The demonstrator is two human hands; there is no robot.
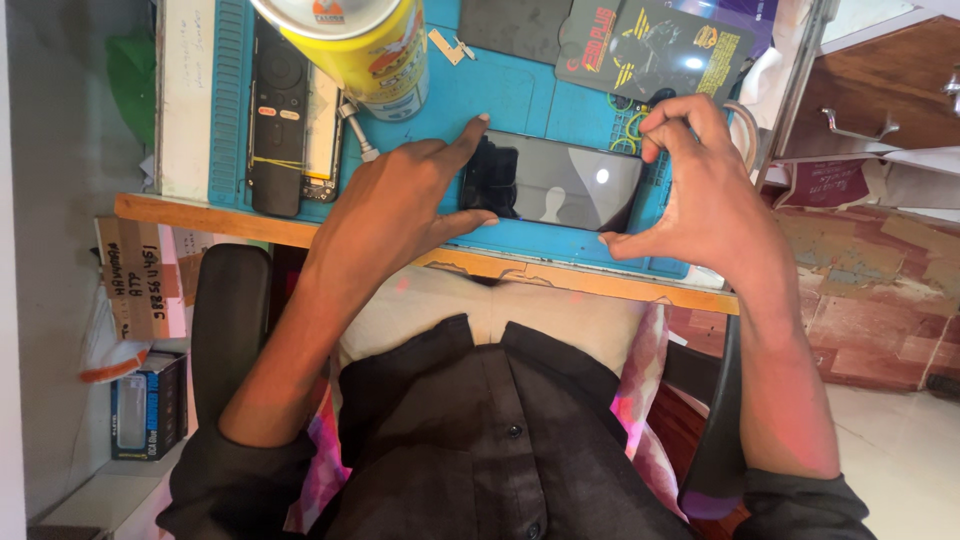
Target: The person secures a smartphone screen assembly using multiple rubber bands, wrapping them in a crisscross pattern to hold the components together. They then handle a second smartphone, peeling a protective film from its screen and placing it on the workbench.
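A black smartphone [565,183] lies screen up on a blue work mat [450,100] near the table's front edge. My left hand [395,205] brackets its left end, with the index fingertip at the far corner and the thumb along the near edge. At the phone's right end is my right hand [700,185], thumb tip on the near corner and curled fingers over the far corner. Both hands pinch the phone between them. The glossy screen is dark and reflects a light.
A yellow spray can [360,45] stands at the back left of the mat. Beside it lie a black remote [277,120] and an opened device [322,130]. A dark printed package [650,45] lies behind the phone. Black chair armrests [230,320] flank my lap.
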